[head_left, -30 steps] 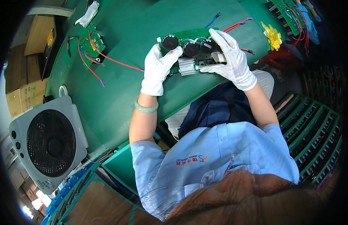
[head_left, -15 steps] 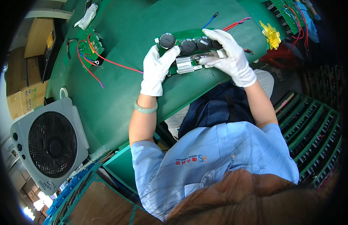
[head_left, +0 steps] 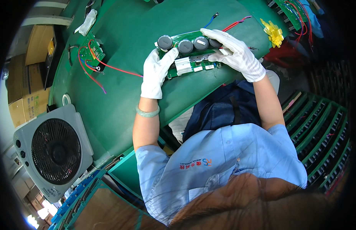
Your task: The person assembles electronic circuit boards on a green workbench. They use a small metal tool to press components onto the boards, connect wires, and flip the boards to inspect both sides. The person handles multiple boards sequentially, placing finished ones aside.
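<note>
A green circuit board (head_left: 198,64) is held between my two white-gloved hands above the table. Several black round capacitors (head_left: 185,46) stand in a row along it, and a silver finned heat sink (head_left: 183,66) sits below them. My left hand (head_left: 155,73) grips the board's left end, thumb beside the leftmost capacitors. At the other end my right hand (head_left: 241,55) has its fingers around the board, covering that corner. Red wires (head_left: 236,23) and a blue wire (head_left: 211,20) stick out past the far side. Another red wire (head_left: 122,68) runs off to the left.
On the green table (head_left: 120,92), a second circuit board (head_left: 94,50) with wires lies at left, near a white glove (head_left: 87,23). A grey box fan (head_left: 55,149) stands at the left edge. Yellow ribbon (head_left: 273,33) and another board (head_left: 291,14) are at far right; green racks (head_left: 320,134) stand below.
The board has shifted slightly left and tipped, so more of its near strip shows. My right fingers have drawn back from the part beside the heat sink toward the board's right end.
</note>
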{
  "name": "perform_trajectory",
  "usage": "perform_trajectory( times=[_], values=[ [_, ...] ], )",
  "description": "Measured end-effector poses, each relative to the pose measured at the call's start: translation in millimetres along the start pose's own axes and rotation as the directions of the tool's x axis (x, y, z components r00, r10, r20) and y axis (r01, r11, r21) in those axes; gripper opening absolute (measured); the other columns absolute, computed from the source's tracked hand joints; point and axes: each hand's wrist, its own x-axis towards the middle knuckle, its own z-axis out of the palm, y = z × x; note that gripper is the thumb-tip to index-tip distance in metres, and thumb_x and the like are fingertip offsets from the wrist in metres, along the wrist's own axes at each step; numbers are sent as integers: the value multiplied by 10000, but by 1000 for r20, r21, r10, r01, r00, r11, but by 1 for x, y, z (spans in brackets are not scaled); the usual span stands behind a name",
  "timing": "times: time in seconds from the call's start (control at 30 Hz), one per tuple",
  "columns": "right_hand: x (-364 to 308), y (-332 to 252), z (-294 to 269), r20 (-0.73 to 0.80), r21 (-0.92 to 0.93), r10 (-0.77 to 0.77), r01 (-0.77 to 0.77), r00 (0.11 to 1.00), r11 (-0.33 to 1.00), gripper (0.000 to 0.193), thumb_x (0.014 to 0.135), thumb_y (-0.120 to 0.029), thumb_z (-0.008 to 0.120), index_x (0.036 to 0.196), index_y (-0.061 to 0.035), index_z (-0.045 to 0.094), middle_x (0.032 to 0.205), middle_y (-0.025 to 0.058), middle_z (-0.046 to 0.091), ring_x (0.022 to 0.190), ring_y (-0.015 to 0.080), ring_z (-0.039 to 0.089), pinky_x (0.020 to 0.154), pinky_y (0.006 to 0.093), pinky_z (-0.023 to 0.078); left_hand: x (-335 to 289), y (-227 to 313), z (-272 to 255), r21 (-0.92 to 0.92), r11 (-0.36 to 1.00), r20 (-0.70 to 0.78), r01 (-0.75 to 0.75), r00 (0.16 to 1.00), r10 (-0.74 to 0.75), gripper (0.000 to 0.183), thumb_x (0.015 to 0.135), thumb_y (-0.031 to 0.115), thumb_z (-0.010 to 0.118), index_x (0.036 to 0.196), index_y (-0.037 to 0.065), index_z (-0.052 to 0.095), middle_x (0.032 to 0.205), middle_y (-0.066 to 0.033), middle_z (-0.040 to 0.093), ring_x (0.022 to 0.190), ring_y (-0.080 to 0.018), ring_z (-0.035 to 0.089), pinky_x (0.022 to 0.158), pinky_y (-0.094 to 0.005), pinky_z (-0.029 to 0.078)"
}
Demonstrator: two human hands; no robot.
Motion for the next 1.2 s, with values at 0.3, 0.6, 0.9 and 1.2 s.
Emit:
perform_trajectory(
  times=[0.3, 0.6, 0.9, 1.2],
  values=[
    [-15, 24, 15, -476, 419, 371, -165, 797, 893, 444, 832, -51, 742, 1256, -48, 612, 1082, 32, 686, 815, 53, 567, 742, 191, 470, -3, 3, -2, -39, 999, 19, -1, 1000, 2, 448, 872, 216, 737, 1175, -70, 571, 1051, -74, 633, 923, -108, 583, 821, -253, 480],
    [-31, 20, 6, -490, 201, 253, -175, 834, 964, 394, 927, -90, 618, 1315, -39, 567, 989, 71, 683, 784, 124, 623, 763, 256, 511, -2, -3, -2, -5, 1000, -29, -14, 999, 14, 383, 851, 121, 746, 1159, -42, 587, 1012, -48, 632, 882, -102, 588, 781, -243, 490],
    [-101, -49, 4, -95, -140, 176, -188, 980, 972, 301, 883, -126, 644, 1168, -33, 621, 900, 104, 714, 693, 217, 698, 612, 302, 549, -31, 6, 28, 46, 965, -224, -257, 939, 260, 298, 802, 54, 776, 1030, -3, 593, 956, -42, 623, 846, -101, 560, 764, -246, 476],
    [-105, -66, 31, -190, -319, 216, -268, 958, 909, 217, 908, -204, 634, 1075, -65, 623, 820, 86, 701, 612, 226, 667, 534, 312, 515, -38, 6, 33, 112, 955, -265, -274, 918, 294, 297, 806, 64, 772, 1035, 5, 592, 966, -34, 623, 844, -100, 556, 768, -245, 472]
  ],
)
